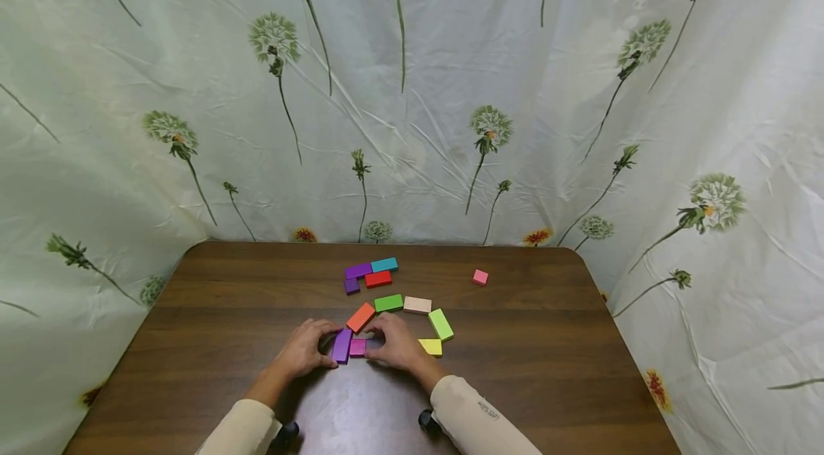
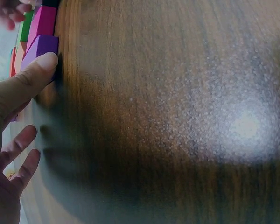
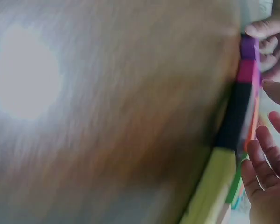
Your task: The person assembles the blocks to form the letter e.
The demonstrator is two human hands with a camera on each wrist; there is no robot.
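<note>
A closed ring of coloured wooden blocks lies on the table. My left hand (image 1: 304, 349) pinches the purple block (image 1: 342, 345) at the ring's left, its thumb on the near end and fingers at the far end. Against that block sits a short magenta block (image 1: 357, 348). My right hand (image 1: 398, 345) hovers over the ring's near side, fingers loosely bent and apart, thumb close to the magenta block. Beneath it, a dark blue block (image 3: 234, 114) is mostly hidden in the head view, between the magenta and yellow (image 1: 430, 347) blocks.
Orange (image 1: 360, 317), green (image 1: 388, 303), beige (image 1: 418, 305) and lime (image 1: 440, 324) blocks form the rest of the ring. Behind it lie purple (image 1: 358, 271), teal (image 1: 384, 265), red (image 1: 378, 279) and short violet (image 1: 351, 286) blocks. A pink block (image 1: 480, 277) sits apart at right.
</note>
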